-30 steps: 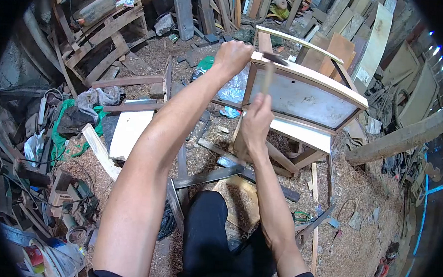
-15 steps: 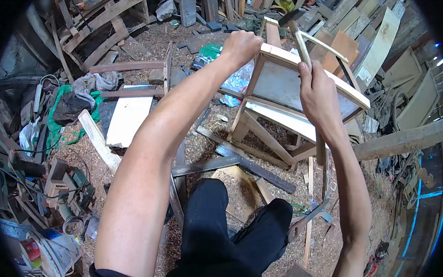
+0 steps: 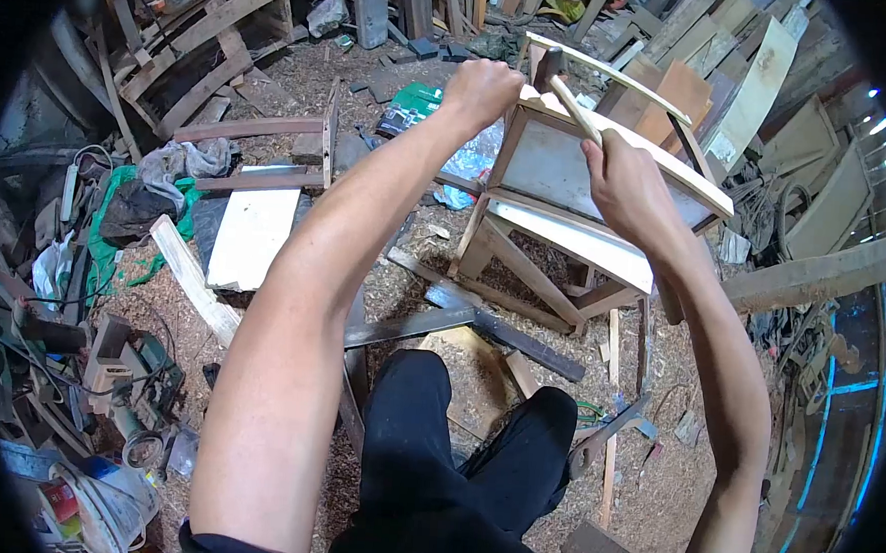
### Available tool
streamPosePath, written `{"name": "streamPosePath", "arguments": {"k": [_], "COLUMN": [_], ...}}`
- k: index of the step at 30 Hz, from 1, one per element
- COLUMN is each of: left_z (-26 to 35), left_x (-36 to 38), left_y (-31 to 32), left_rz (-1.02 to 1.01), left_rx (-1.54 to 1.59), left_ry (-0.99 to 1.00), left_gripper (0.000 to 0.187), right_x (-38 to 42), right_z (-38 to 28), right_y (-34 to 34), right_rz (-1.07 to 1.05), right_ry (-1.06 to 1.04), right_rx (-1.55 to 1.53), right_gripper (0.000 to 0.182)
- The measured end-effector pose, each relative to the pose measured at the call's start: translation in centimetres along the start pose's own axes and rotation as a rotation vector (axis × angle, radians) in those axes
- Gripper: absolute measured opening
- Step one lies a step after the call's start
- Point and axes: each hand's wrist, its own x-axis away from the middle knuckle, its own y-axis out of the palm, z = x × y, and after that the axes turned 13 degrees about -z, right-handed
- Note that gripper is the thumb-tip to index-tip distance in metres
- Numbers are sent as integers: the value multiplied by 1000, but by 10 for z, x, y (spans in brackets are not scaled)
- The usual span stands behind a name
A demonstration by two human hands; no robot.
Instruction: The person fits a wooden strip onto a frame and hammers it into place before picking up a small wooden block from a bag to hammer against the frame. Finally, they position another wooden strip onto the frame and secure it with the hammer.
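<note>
My right hand (image 3: 633,191) is wrapped round the pale wooden handle of a hammer (image 3: 575,105). The hammer's dark head (image 3: 547,70) is close over the upper left corner of a wooden frame (image 3: 660,160) that has a grey panel in it. At that same corner my left hand (image 3: 483,90) is closed on the frame's edge, its fingertips hidden on the far side. Below the panel, the frame's white board (image 3: 570,241) and slanted wooden legs (image 3: 531,273) rest over the shavings.
A handsaw (image 3: 605,437) lies on the shavings right of my knees. Dark metal bars (image 3: 410,328) cross in front of them. Left are a white board (image 3: 255,239) and a power tool (image 3: 136,401). Planks (image 3: 719,81) lean at the back right.
The hammer has swung down and left, its head dropping from above the frame to near its corner. My right hand has tilted with it. My left hand stays at the corner.
</note>
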Motion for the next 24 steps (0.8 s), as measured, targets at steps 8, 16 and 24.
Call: {"name": "streamPosePath", "arguments": {"k": [8,16,24], "left_z": [-3,-3,0], "left_x": [-4,-1,2], "left_y": [6,5,4], "left_rz": [30,37,2], "left_rx": [-4,17,-8], "left_ry": [36,9,8], "left_gripper": [14,12,12], "right_x": [-1,3,6], "right_z": [19,0,-25], "right_y": [12,3,-17], "right_rz": [6,-69,26], "right_ry": [61,97,246], "right_rx": [49,-42,-245], "right_gripper": [36,39,37]}}
